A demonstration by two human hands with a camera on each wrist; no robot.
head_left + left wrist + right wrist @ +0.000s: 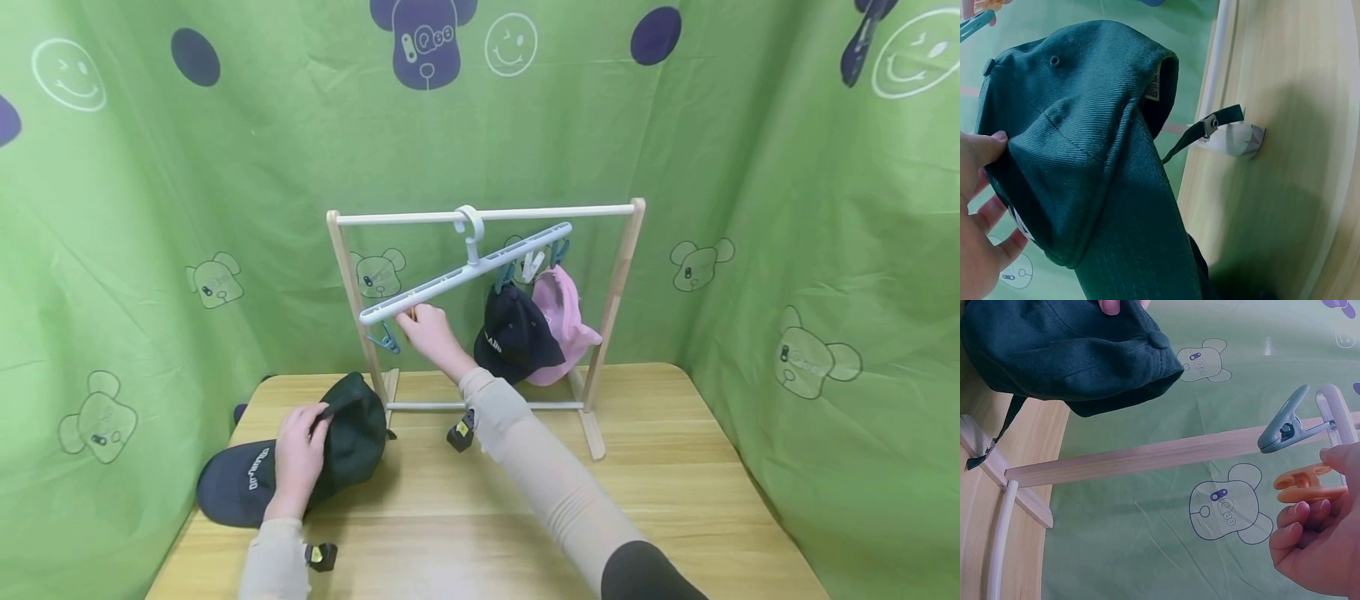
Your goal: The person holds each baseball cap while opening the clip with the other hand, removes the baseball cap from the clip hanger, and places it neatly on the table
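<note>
My left hand (298,450) pinches a dark green cap (360,433) between thumb and fingers, above the table's left side. Its loose strap (1194,139) with a metal buckle shows in the left wrist view. A navy cap (232,487) with white lettering lies beside and partly behind that hand. At the hanger's lower left end, my right hand (435,333) pinches an orange clip (1310,483) with thumb and fingers. A blue clip (1288,425) hangs next to it. The pale blue hanger (420,293) tilts, left end down.
A wooden rack (617,287) with a white top rod (555,212) carries the hanger. Clipped on its right half are a black cap (517,333) and a pink cap (562,321), with a white clip (532,266) between their clips. Green curtains (825,250) surround the wooden table (675,492).
</note>
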